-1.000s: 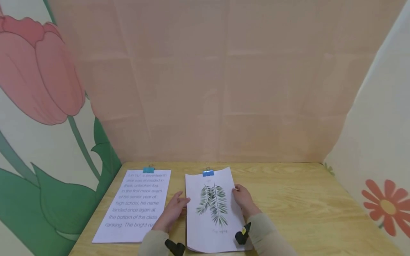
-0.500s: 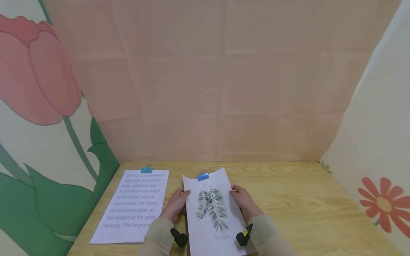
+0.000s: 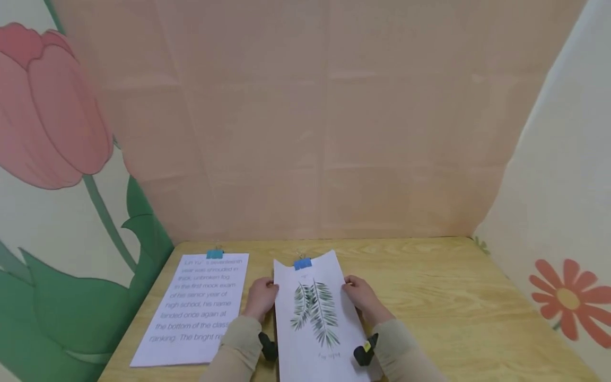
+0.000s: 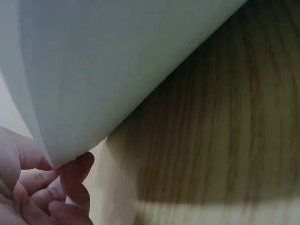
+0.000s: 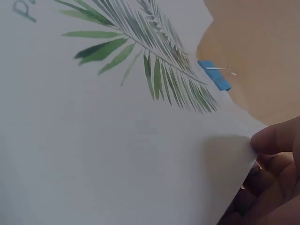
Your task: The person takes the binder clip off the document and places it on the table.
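As I read it remotely, the left hand (image 3: 261,298), spread beside the leafy sheaf (image 3: 305,339) a second ago, now pinches its edge; the right hand (image 3: 364,298) pinches the opposite edge — so both sides are held, the paper bowing around its blue clip (image 3: 303,263). Position: near mid-table (image 3: 453,307), right of the text sheets (image 3: 191,307). Count: two hands, two clipped sets, two clips, two painted fronds (image 3: 324,313).

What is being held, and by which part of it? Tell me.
White rectangular paper printed with green fronds: the left grip pinches its left edge, the right grip its right edge.
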Demonstrator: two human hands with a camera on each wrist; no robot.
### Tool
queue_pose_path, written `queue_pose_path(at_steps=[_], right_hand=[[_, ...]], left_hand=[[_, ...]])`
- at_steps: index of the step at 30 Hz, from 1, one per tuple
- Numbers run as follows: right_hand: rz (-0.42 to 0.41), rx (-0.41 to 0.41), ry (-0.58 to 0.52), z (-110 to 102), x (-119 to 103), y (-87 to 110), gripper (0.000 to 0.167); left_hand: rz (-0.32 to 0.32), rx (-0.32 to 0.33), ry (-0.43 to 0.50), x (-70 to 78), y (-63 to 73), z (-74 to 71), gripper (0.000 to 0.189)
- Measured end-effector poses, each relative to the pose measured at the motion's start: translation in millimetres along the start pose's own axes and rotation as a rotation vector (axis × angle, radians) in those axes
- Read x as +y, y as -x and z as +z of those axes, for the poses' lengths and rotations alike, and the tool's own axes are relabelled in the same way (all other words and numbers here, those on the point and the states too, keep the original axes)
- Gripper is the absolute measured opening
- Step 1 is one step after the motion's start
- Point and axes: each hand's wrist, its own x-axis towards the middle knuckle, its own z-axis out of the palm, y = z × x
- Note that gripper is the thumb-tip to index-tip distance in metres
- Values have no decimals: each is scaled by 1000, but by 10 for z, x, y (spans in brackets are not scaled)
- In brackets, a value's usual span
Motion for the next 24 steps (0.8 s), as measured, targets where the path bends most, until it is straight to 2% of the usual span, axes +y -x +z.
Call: queue_pose_path(at_steps=[5,9,12,19,21,24], right_hand=[[-36,9,52,-18,37,-13,14],[-81,24,136,-72,43,-22,17],[-96,26,183,-128,34,-38,25],[-84,59,232,-219,-43,-89,50],[-120,75,267,-235,-88,-99,54],[-223,96,327,-240,-208,-75,56]], left_hand=[[16,23,9,3,-27,5,21],[-15,21,22,22,-37,4,17],[-19,16,55,33,-35,9,15],[0,5,197,29,-14,47,13],[1,-4,222,29,-15,58,12],[9,-18,247,37,-16,68,11]])
